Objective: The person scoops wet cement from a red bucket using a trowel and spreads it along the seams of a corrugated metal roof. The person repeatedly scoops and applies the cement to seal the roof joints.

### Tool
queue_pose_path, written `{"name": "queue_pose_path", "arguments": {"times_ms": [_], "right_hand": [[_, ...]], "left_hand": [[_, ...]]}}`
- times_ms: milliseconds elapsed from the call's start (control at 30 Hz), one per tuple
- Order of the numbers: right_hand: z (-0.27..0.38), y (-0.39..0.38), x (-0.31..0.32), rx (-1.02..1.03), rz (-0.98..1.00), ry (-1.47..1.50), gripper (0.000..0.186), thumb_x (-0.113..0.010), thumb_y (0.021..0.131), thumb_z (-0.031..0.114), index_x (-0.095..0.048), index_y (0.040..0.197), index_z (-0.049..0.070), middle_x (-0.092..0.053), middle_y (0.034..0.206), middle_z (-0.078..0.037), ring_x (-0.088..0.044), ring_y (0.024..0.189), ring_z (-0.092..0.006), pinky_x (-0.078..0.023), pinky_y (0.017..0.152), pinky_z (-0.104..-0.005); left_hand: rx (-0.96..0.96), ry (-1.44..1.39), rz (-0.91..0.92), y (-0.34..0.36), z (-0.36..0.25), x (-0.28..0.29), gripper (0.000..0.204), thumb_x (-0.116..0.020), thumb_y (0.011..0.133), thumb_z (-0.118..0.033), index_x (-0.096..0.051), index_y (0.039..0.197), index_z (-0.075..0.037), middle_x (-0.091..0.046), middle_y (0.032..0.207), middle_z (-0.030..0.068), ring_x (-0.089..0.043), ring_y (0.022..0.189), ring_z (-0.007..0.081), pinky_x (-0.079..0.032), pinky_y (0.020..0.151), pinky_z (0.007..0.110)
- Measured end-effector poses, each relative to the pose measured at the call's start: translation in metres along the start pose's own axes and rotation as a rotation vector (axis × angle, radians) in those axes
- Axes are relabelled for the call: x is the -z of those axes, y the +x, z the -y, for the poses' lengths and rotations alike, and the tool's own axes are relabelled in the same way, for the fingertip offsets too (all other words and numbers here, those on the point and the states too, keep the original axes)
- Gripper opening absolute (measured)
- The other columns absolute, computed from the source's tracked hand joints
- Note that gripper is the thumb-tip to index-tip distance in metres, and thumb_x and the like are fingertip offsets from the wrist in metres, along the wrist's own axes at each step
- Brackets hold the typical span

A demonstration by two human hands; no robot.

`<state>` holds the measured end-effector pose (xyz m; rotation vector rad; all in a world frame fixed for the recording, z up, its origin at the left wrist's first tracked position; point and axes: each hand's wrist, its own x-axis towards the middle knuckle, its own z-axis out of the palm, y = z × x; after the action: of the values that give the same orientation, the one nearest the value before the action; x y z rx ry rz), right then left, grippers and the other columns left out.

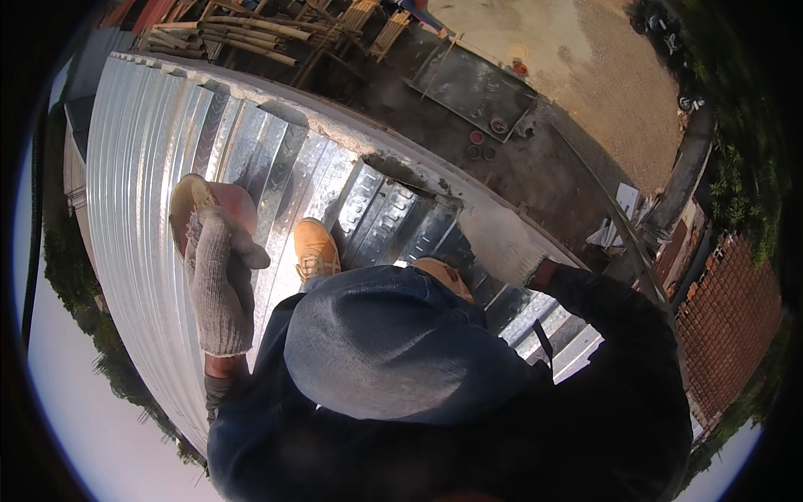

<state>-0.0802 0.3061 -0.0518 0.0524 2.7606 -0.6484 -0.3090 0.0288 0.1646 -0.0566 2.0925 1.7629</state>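
My left hand, in a pale knitted glove, grips a round reddish bowl-like thing with a yellowish rim, above the ribbed metal sheet roofing. The bowl's inside cannot be made out. My right hand, also gloved, is at the rough mortar edge where the sheets end. Its fingers are blurred and do not show one by one. Dark mortar lies along that edge, just left of the right hand. Between my hands, my tan shoes stand on the shiny sheets, and my knees are bent.
Beyond the edge the ground lies well below. Down there are stacked bamboo poles, a dark rectangular mixing tray, several buckets and a sandy yard. A brick-coloured tiled roof is at the right.
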Motion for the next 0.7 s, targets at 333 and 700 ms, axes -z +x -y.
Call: {"name": "queue_pose_path", "arguments": {"times_ms": [333,700], "right_hand": [[0.018,-0.039,0.010,-0.154,0.199,-0.039,0.038,-0.079,0.088,0.024,-0.064,0.116,0.004,-0.070,0.099,-0.010,-0.076,0.087,-0.0262,-0.057,0.073,-0.0383],[0.015,-0.038,0.074,-0.363,0.069,0.215,0.018,-0.073,0.091,0.019,-0.066,0.102,0.006,-0.069,0.090,-0.015,-0.072,0.083,-0.0363,-0.058,0.073,-0.0469]], "left_hand": [[0.094,0.414,0.493,0.045,0.024,-0.082,0.022,-0.076,0.104,-0.016,-0.068,0.120,-0.004,-0.069,0.105,0.0022,-0.065,0.099,0.0098,-0.054,0.092,0.029],[-0.433,1.288,0.900,0.147,0.135,-0.080,0.077,-0.092,0.079,-0.044,-0.066,0.143,-0.010,-0.061,0.153,0.0130,-0.056,0.142,0.0381,-0.042,0.119,0.054]]}}
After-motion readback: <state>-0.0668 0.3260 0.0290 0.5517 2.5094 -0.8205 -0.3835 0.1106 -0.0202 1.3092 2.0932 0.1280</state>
